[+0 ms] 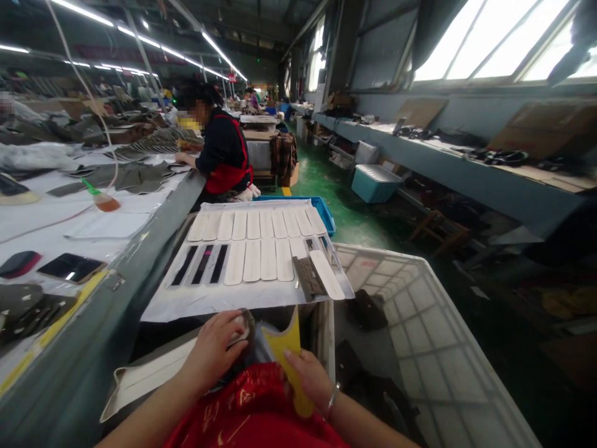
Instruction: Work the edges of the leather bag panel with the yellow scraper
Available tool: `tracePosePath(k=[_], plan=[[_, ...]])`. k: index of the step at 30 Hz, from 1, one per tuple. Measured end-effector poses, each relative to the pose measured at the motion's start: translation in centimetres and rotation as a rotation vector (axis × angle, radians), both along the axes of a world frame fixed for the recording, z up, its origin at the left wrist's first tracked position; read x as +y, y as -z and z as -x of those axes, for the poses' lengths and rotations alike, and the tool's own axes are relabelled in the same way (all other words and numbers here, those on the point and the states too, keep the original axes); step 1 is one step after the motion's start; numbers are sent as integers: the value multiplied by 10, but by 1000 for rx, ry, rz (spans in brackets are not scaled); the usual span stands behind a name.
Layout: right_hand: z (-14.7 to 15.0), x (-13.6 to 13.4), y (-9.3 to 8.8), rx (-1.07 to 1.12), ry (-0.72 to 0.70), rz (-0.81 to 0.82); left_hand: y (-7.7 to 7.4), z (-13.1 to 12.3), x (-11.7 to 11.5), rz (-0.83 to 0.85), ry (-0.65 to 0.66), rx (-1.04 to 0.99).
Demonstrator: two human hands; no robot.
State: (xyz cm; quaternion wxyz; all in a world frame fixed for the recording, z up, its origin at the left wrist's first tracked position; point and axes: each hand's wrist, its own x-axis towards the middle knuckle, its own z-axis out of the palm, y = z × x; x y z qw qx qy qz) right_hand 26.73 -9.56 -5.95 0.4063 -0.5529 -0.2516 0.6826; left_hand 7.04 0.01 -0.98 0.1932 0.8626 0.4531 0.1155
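Note:
My right hand (pixel 308 376) is closed on a yellow curved sheet piece (pixel 291 354), thumb on its face, in front of my red apron (pixel 252 410). My left hand (pixel 217 345) is closed over the far end of a long piece with a white face and dark edge (pixel 153 379), which slants down to the left. Ahead, a white-covered board (pixel 170 302) bears two rows of pale rounded strips (pixel 267 260). Several dark strips (pixel 201 264) lie at its left, and a grey-brown cut piece (pixel 308 278) at its right.
A white plastic crate (pixel 396 252) with dark pieces inside stands at my right. On the left worktable (pixel 116 264) lie a phone (pixel 72 267), a green-tipped bottle (pixel 101 198) and dark cut pieces. A co-worker (pixel 226 149) in a red apron leans on its edge.

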Motion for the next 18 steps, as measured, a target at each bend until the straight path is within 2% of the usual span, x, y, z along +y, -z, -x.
tracePosePath(k=[3, 7, 11, 14, 18], plan=[[8, 2, 2, -19, 23, 11, -9, -14, -6, -71, -88, 131], [20, 10, -2, -19, 91, -11, -18, -24, -7, -12, -63, 271], [15, 17, -4, -38, 172, -64, -13, -24, -4, 109, -100, 222], [11, 25, 2, -57, 136, -122, -6, -24, 1, 234, -158, 145], [19, 37, 12, -40, 79, -199, -4, -26, 8, 269, -172, 135]])
